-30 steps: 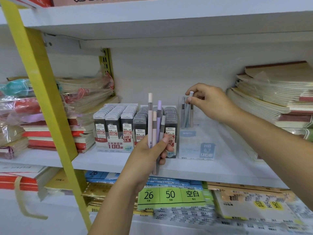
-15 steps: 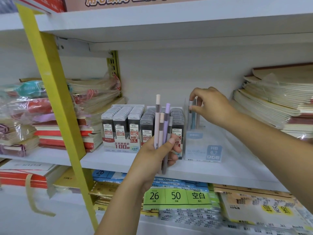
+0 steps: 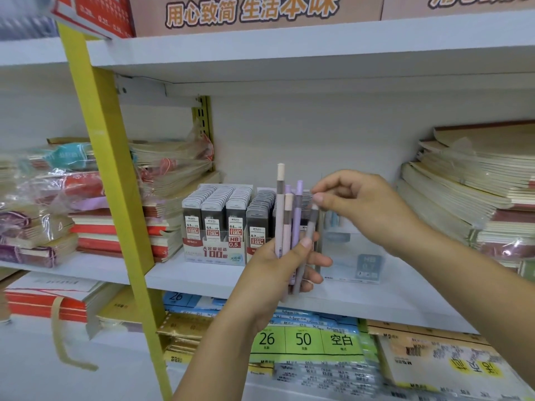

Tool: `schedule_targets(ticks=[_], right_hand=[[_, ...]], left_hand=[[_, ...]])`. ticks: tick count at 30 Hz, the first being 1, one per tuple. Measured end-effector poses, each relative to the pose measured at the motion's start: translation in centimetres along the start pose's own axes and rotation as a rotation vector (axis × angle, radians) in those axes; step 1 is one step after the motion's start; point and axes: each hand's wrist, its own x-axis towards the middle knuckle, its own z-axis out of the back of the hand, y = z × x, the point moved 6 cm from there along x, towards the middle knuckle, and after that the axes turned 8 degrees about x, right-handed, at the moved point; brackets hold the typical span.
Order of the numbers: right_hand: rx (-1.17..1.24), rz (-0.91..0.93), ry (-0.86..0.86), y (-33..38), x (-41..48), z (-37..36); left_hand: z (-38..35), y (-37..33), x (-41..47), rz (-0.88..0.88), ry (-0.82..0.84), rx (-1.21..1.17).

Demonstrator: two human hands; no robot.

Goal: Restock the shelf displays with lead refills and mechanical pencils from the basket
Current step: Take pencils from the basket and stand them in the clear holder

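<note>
My left hand (image 3: pixel 275 264) grasps a bundle of mechanical pencils (image 3: pixel 289 224) upright in front of the white shelf (image 3: pixel 202 280), fingers (image 3: pixel 320 260) curled round the slim, matte barrels and thumb pressed across them. The barrels are beige, pale pink and lilac, each with a darker band under a rounded cap, and the beige one stands tallest. My right hand (image 3: pixel 367 209) reaches in from the right with thumb and forefinger brought together at the top of the grey pencil (image 3: pixel 312 224) on the right side of the bundle; through the blur it looks like a pinch on its cap. Behind the bundle, on the shelf, the lead refills (image 3: pixel 214 206) sit in tight rows: flat dark plastic cases with grey lids, their labels reading "0.5" and "0.7 HB" with a red "100". They stand in a printed display carton (image 3: pixel 215 253) marked "100" and "HB 0.5". Just to its right is a clear box (image 3: pixel 351 256) of hard glossy plastic with a blue-grey tag reading "HB 0.7" and a few pale blue barrels standing at its back. Soft-covered notebooks (image 3: pixel 469 192) are stacked at the right, and film-wrapped ones lie at the left past the yellow upright (image 3: pixel 110 180). On the lower shelf a green label (image 3: pixel 307 340) reads "26 50 空白". The banner (image 3: pixel 249 10) above reads "用心致简 生活本味".
</note>
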Motion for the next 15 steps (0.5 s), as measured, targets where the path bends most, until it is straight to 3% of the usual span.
schedule_targets(ticks=[4, 8, 15], right_hand=[[0.189, 0.015, -0.173, 0.3, 1.0, 2.9], [0.168, 0.118, -0.342, 1.0, 2.0, 6.6], [-0.348, 0.235, -0.337, -0.5, 4.0, 7.9]], left_hand=[[0.1, 0.0, 0.0, 0.005, -0.04, -0.038], [0.7, 0.2, 0.2, 0.016, -0.099, -0.013], [1.1, 0.6, 0.5, 0.021, -0.128, 0.023]])
